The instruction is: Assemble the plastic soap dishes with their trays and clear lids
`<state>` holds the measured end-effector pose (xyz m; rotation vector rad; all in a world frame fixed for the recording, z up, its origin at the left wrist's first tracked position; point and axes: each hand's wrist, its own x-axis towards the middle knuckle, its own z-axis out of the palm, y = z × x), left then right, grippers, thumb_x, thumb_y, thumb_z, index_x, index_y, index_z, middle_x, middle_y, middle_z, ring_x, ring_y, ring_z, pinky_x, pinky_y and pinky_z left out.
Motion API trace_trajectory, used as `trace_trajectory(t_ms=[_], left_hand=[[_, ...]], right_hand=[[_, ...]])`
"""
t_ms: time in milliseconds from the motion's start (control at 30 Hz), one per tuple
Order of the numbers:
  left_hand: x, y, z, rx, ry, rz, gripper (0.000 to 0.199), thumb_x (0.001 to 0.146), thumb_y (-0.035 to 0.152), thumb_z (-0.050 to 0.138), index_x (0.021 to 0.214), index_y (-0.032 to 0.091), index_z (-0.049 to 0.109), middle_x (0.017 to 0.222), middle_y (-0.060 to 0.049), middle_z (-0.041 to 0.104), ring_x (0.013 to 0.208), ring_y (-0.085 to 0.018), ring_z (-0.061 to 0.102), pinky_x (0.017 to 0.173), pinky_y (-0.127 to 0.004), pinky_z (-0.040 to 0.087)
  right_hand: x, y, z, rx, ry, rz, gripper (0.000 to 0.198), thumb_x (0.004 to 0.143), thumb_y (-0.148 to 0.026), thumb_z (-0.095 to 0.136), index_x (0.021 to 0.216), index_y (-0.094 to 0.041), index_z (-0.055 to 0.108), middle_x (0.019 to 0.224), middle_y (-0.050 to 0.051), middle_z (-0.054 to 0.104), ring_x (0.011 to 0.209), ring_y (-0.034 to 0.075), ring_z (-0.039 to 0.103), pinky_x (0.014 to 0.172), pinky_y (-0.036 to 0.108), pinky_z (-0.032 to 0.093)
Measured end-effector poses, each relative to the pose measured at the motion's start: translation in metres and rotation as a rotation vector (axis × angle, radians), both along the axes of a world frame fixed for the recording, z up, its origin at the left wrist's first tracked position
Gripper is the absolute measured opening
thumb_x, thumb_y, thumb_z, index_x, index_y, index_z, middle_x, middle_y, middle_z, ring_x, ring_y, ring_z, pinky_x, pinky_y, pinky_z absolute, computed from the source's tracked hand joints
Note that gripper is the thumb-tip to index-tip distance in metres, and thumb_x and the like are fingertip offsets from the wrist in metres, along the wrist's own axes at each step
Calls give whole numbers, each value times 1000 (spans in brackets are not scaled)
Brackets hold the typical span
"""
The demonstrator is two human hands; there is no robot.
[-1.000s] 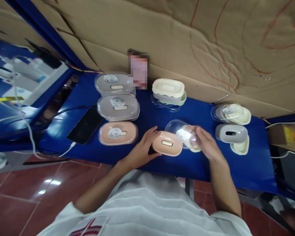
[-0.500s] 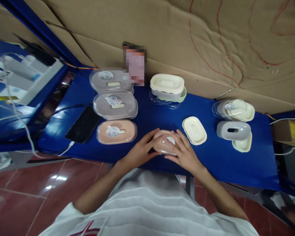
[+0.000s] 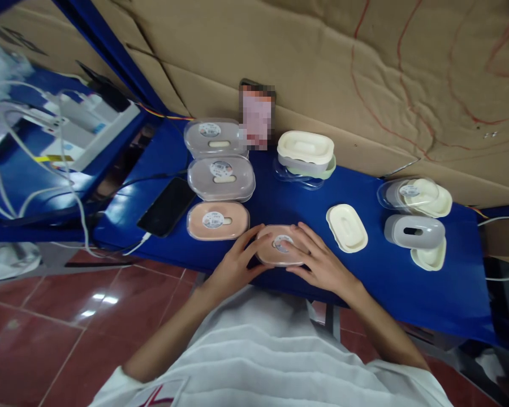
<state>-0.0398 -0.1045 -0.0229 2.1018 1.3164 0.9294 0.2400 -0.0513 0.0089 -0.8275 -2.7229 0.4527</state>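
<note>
A peach soap box with a clear lid and a round label lies at the front of the blue table, between my hands. My left hand grips its left end, thumb at the near edge. Around the right end curls my right hand, with fingers reaching over the lid near the label. Just left of it sits another lidded peach soap box. Behind that stand two greyish ones, the nearer grey soap box and the farther grey soap box. A cream tray lies right of my right hand.
Stacked cream and grey parts stand at the back. On the right are a grey slotted cover and more cream pieces. A dark phone with a white cable lies left; another phone leans against the cardboard.
Both hands have carried the held peach soap box a little left, closer to the other peach one. My right fingers shifted slightly off its label. The camera view has turned left.
</note>
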Motion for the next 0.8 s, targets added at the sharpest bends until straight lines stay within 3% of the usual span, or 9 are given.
trace_trajectory(t_ms=[233,367,500,600,700,800], left_hand=[[2,7,-12,-99,-38,-76,84,92,37,84,165,35,40,166,-16,46,153,-35,52,122,-55,51],[-1,10,-17,-93,-70,-72,79,93,37,82,162,35,44,164,-15,50,151,-33,54,123,-54,50],[3,10,-18,-32,-21,-71,86,90,30,86,164,31,42,163,-18,49,150,-34,55,120,-53,54],[6,3,-8,54,31,-62,83,94,21,81,165,29,40,162,-20,51,150,-35,54,119,-54,55],[-4,-9,9,126,59,-26,77,97,18,76,165,30,41,161,-20,53,150,-35,55,117,-53,56],[-31,-18,26,183,73,123,73,98,23,77,162,31,45,162,-16,54,148,-34,58,118,-53,56]], right_hand=[[10,-3,-8,14,-26,-28,76,104,-38,69,171,-34,34,177,10,34,167,36,25,128,60,45],[10,-1,-16,17,-4,-38,76,101,-40,73,169,-36,39,177,10,32,164,39,29,127,63,45],[12,-1,-27,51,38,-32,79,101,-37,73,170,-32,35,177,14,32,166,40,25,126,64,45],[15,-7,-32,106,95,-18,90,101,-34,74,174,-28,21,177,18,31,166,40,25,126,64,46],[14,-13,-32,174,150,-13,102,98,-34,78,175,-33,12,181,17,20,165,41,27,123,66,47],[14,-12,-25,218,197,-76,114,94,-41,83,175,-37,4,183,15,13,164,42,30,123,69,46]])
